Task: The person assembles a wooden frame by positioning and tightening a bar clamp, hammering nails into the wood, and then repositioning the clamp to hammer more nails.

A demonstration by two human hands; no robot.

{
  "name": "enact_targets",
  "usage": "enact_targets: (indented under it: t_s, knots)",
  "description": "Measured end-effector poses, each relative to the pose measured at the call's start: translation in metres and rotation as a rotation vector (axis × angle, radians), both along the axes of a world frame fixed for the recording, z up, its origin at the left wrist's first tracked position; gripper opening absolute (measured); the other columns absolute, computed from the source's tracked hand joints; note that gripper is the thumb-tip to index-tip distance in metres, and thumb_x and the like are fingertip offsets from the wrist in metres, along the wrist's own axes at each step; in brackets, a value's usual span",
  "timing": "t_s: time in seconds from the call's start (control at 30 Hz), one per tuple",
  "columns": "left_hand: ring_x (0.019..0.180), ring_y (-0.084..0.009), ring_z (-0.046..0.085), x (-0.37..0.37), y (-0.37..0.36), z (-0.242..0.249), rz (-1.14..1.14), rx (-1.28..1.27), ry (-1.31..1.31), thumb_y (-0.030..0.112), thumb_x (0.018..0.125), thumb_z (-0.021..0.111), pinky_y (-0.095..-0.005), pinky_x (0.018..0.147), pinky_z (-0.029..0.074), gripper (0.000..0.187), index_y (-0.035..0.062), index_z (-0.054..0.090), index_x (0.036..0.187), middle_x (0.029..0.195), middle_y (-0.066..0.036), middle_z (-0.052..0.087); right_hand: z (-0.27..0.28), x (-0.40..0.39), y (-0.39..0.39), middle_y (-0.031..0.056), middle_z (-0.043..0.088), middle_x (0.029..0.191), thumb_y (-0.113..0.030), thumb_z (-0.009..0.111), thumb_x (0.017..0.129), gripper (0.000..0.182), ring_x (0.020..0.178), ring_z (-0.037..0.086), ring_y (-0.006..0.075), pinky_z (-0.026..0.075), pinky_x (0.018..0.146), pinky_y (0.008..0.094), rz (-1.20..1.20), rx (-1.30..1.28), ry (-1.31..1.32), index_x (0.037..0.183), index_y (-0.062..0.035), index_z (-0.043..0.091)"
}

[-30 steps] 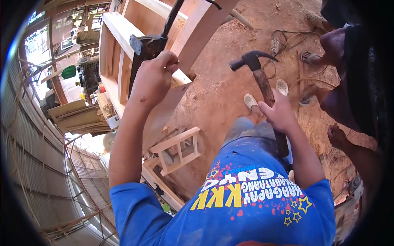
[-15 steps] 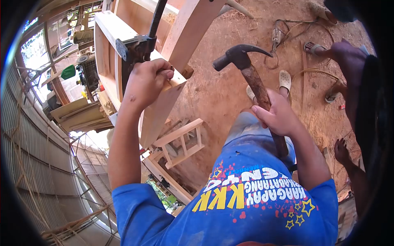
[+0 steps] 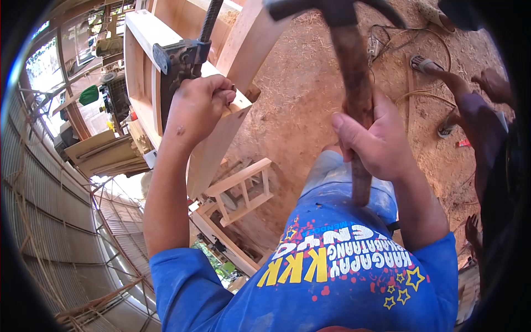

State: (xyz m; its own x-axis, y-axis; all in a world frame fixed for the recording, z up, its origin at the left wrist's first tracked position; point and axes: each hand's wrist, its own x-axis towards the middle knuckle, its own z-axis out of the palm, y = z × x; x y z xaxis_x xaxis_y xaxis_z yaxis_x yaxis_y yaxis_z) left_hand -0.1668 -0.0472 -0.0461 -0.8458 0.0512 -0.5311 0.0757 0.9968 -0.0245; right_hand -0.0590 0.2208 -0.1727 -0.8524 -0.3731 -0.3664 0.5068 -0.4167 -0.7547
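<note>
Dirt floor [image 3: 298, 105] covered in sawdust fills most of the view. Big pale wooden frame [image 3: 145, 41] sits upper left, with a curved wooden piece [image 3: 218, 141] running down from it. Person's blue printed shirt [image 3: 332, 276] takes up the bottom. Small wooden ladder-like frame [image 3: 243, 191] lies on the floor below the curved piece. Black metal clamp [image 3: 180, 58] with a threaded screw rod is fixed on the big frame's edge. Left hand [image 3: 193, 110] is just below the clamp, fingers curled shut on the end of the curved wooden piece where it meets the frame. Right hand [image 3: 376, 141] has its fingers wrapped tight around the wooden handle of a hammer [image 3: 354, 72]; the handle stands nearly upright and the dark head is at the top edge of view, above the floor and right of the frame. Another person's leg and sandalled foot [image 3: 448, 124] show at the right edge. Cables [image 3: 387, 39] lie on the floor, top right.
</note>
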Motion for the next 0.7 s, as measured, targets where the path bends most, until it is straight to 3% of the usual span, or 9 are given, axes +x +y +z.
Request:
enact_targets:
  t_s: [0.03,0.13,0.2,0.27,0.4,0.5,0.6,0.67,0.7]
  knots:
    - [0.086,-0.0201,0.078,0.0,-0.001,0.0,0.001,0.01,-0.003,0.009,0.093,0.07,-0.0327,0.082,0.057,0.016,-0.0011,0.076,0.104,0.089,-0.014,0.079,0.003,-0.004,-0.003,0.0036,0.063,0.08,-0.023,0.069,0.099,0.04,0.056,0.06,0.0105,0.05,0.052,0.0282,-0.05,-0.046,0.005,0.125,0.0038,0.054]
    - [0.085,-0.0211,0.078,0.0,-0.004,-0.001,0.01,0.029,-0.009,0.01,0.093,0.07,-0.0333,0.082,0.057,0.017,-0.001,0.077,0.105,0.089,-0.015,0.079,0.006,-0.007,-0.03,0.0102,0.065,0.086,-0.023,0.068,0.099,0.036,0.064,0.064,0.018,0.053,0.059,0.035,-0.086,0.017,-0.05,0.118,0.0041,0.055]
    - [0.084,-0.0218,0.078,-0.001,-0.002,0.0,0.005,-0.009,-0.016,0.01,0.093,0.07,-0.0336,0.081,0.057,0.018,-0.0013,0.077,0.105,0.089,-0.016,0.078,-0.01,-0.01,-0.036,0.0199,0.067,0.092,-0.025,0.067,0.098,0.037,0.082,0.068,0.0313,0.054,0.073,0.0458,0.138,0.345,0.194,0.113,0.0057,0.055]
    - [0.084,-0.0222,0.077,-0.001,0.002,0.0,-0.006,-0.093,-0.034,0.011,0.093,0.07,-0.0337,0.081,0.057,0.019,-0.0016,0.077,0.105,0.09,-0.016,0.078,-0.006,-0.016,-0.033,0.0232,0.067,0.093,-0.025,0.067,0.097,0.038,0.09,0.068,0.0369,0.052,0.08,0.0495,0.418,0.441,0.258,0.111,0.007,0.055]
    - [0.083,-0.0235,0.076,-0.001,-0.004,-0.001,-0.019,-0.028,-0.034,0.012,0.093,0.07,-0.0346,0.081,0.056,0.02,-0.0015,0.077,0.105,0.09,-0.017,0.078,0.019,-0.023,-0.006,0.0165,0.068,0.081,-0.024,0.068,0.097,0.033,0.068,0.069,0.0208,0.054,0.062,0.0377,0.123,0.289,-0.03,0.106,0.0051,0.055]
    - [0.084,-0.0246,0.076,0.003,-0.006,0.001,0.007,-0.002,-0.033,0.013,0.093,0.07,-0.0352,0.083,0.056,0.02,-0.0008,0.078,0.105,0.091,-0.016,0.078,0.011,-0.027,-0.016,0.005,0.06,0.078,-0.018,0.067,0.099,0.027,0.054,0.057,0.0106,0.05,0.049,0.0271,-0.474,-0.074,0.002,0.115,-0.0033,0.053]
    - [0.086,-0.0249,0.076,0.0,-0.002,0.002,0.026,-0.025,-0.021,0.013,0.093,0.069,-0.0352,0.084,0.056,0.019,-0.0007,0.078,0.104,0.092,-0.017,0.078,0.009,-0.016,-0.034,0.0042,0.059,0.077,-0.017,0.066,0.099,0.03,0.054,0.057,0.0104,0.049,0.049,0.0278,-0.175,0.319,-0.147,0.12,-0.0018,0.052]
    - [0.087,-0.0247,0.076,0.0,0.0,0.002,0.023,-0.027,-0.02,0.013,0.093,0.069,-0.0347,0.085,0.056,0.019,-0.0006,0.078,0.103,0.093,-0.016,0.078,-0.013,-0.003,-0.047,0.0112,0.061,0.081,-0.019,0.066,0.098,0.034,0.063,0.061,0.0171,0.05,0.057,0.035,0.131,0.453,0.147,0.121,0.0024,0.052]
    - [0.089,-0.0249,0.075,0.001,-0.001,0.002,0.011,-0.009,-0.002,0.013,0.093,0.07,-0.0353,0.087,0.056,0.02,-0.0009,0.078,0.105,0.096,-0.017,0.078,-0.014,0.003,-0.047,0.0178,0.064,0.085,-0.023,0.067,0.098,0.036,0.073,0.065,0.0238,0.051,0.067,0.0411,0.207,0.385,0.152,0.117,0.0045,0.053]
